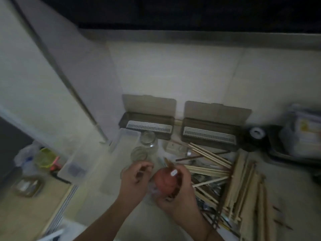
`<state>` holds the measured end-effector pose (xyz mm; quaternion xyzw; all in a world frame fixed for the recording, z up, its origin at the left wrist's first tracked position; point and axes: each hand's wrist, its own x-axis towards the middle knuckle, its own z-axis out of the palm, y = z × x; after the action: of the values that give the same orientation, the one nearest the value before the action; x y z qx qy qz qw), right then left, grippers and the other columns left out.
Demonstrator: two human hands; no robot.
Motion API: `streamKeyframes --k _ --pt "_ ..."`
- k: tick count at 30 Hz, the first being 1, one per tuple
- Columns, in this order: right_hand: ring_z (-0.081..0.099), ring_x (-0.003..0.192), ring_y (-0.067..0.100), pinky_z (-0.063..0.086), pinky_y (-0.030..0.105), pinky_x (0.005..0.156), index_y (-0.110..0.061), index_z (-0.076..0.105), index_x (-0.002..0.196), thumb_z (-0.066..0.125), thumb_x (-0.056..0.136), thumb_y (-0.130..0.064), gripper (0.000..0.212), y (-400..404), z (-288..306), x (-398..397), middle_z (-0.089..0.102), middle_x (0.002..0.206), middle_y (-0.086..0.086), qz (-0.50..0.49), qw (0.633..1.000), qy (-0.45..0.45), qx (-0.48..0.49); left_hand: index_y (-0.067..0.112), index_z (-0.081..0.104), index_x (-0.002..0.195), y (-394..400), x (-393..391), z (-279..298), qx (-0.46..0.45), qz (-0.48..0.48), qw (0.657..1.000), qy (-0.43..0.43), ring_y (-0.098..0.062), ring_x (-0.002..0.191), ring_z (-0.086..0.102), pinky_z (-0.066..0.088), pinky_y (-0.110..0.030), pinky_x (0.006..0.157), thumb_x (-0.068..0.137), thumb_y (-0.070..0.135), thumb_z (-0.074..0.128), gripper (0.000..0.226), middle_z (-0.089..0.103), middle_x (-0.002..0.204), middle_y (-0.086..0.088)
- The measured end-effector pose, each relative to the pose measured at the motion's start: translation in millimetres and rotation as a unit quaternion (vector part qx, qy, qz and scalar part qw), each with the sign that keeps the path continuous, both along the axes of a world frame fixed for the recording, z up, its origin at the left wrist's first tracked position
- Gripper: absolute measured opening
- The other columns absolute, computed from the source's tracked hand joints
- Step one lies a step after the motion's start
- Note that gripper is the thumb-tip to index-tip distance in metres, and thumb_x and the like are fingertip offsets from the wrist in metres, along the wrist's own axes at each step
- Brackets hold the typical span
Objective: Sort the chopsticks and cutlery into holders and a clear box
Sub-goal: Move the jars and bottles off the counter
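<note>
The view is blurred. Both hands meet low in the centre over the pale floor. My right hand (180, 193) grips a reddish round thing (164, 181) together with some dark sticks (176, 186); a white tag (173, 173) shows at its top. My left hand (134, 180) is curled just left of it, and whether it holds anything is unclear. A heap of pale wooden chopsticks (217, 169) mixed with metal cutlery (210, 183) lies to the right. Two brown holders (147, 119) (210, 129) stand open behind, with white grille inserts. Left of them lies a clear box (78, 164).
Two empty glass jars (147, 138) (139, 153) stand between the hands and the left holder. A green-lidded tub (45, 157) and a brown tray (27, 186) sit at far left. At the right are a black thing with a white roll (257, 133) and a wrapped pack (302, 129).
</note>
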<state>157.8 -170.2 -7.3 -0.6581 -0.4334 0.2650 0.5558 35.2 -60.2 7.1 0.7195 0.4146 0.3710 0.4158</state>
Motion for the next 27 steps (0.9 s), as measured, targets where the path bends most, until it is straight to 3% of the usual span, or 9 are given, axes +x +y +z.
streamKeyframes --k 2,5,7,9,13,16,20,24,27 --pt "0.063 0.097 0.000 0.052 0.016 0.076 -0.036 0.033 0.127 0.086 0.059 -0.015 0.089 -13.8 4.5 18.8 0.053 0.117 -0.027 -0.063 0.998 -0.001 0.023 0.031 0.068 0.088 -10.2 22.6 -1.1 -0.010 -0.029 1.000 0.000 -0.001 0.079 0.067 0.049 -0.012 0.067 0.082 0.045 0.058 0.018 0.070 0.087 0.019" --pt "0.064 0.098 0.009 0.057 0.030 0.076 -0.038 0.031 0.125 0.084 0.059 -0.011 0.088 -43.2 11.1 48.7 0.050 0.117 -0.026 -0.139 0.990 -0.001 0.037 0.035 0.066 0.091 -26.4 60.3 -6.3 -0.059 -0.073 0.995 0.019 0.002 0.080 0.065 0.050 -0.014 0.067 0.090 0.030 0.066 0.005 0.070 0.088 0.021" --pt "0.062 0.100 0.008 0.057 0.031 0.077 -0.027 0.033 0.125 0.083 0.057 -0.005 0.087 -68.2 11.0 68.6 0.050 0.115 -0.022 -0.204 0.978 -0.016 0.050 0.036 0.066 0.088 -42.2 89.5 -8.2 -0.104 -0.125 0.986 0.033 -0.001 0.076 0.066 0.055 -0.025 0.069 0.094 0.023 0.066 0.015 0.071 0.084 0.012" --pt "0.060 0.098 0.002 0.057 0.028 0.076 -0.018 0.034 0.123 0.084 0.054 0.001 0.087 -96.7 11.0 88.7 0.050 0.113 -0.013 -0.268 0.961 -0.027 0.055 0.035 0.067 0.087 -64.0 121.7 -4.1 -0.159 -0.188 0.969 0.036 -0.012 0.075 0.068 0.057 -0.036 0.067 0.093 0.033 0.064 0.007 0.069 0.079 0.007" --pt "0.059 0.092 -0.002 0.051 0.016 0.075 -0.039 0.034 0.113 0.087 0.057 -0.004 0.085 -159.1 13.0 120.7 0.047 0.105 -0.014 -0.385 0.920 -0.047 0.053 0.025 0.065 0.088 -115.0 188.7 3.9 -0.144 -0.313 0.937 0.052 -0.012 0.075 0.067 0.053 -0.034 0.070 0.089 0.037 0.060 0.013 0.069 0.080 0.008" --pt "0.053 0.084 -0.009 0.039 0.003 0.074 -0.039 0.036 0.100 0.087 0.056 0.003 0.080 -207.0 4.9 143.5 0.046 0.099 -0.015 -0.503 0.859 -0.088 0.037 0.025 0.068 0.094 -155.4 232.4 9.0 -0.160 -0.427 0.883 0.116 -0.009 0.086 0.067 0.048 -0.029 0.081 0.094 0.036 0.061 0.013 0.072 0.091 0.007" --pt "0.049 0.086 0.011 0.043 0.018 0.081 -0.021 0.039 0.115 0.089 0.052 0.002 0.083 -263.1 -9.4 169.5 0.049 0.101 0.001 -0.600 0.792 -0.109 -0.001 0.005 0.064 0.117 -218.3 271.9 22.9 -0.174 -0.565 0.785 0.185 -0.023 0.109 0.062 0.048 -0.032 0.092 0.102 0.047 0.039 0.051 0.066 0.118 -0.013" --pt "0.050 0.094 0.023 0.034 0.017 0.079 -0.006 0.043 0.117 0.089 0.055 -0.005 0.078 -305.7 -17.3 180.6 0.048 0.107 0.015 -0.640 0.757 -0.116 -0.062 0.022 0.050 0.140 -274.7 293.0 24.9 -0.271 -0.601 0.710 0.249 -0.023 0.115 0.060 0.048 -0.025 0.091 0.106 0.047 0.026 0.048 0.054 0.138 0.004" --pt "0.047 0.099 0.026 0.035 0.026 0.076 -0.002 0.045 0.121 0.088 0.055 -0.010 0.079 -322.6 -24.2 184.3 0.048 0.113 0.018 -0.650 0.743 -0.110 -0.116 0.036 0.053 0.128 -293.7 301.8 17.9 -0.373 -0.591 0.661 0.274 -0.024 0.113 0.061 0.043 -0.043 0.105 0.099 0.066 0.019 0.054 0.055 0.139 0.006"
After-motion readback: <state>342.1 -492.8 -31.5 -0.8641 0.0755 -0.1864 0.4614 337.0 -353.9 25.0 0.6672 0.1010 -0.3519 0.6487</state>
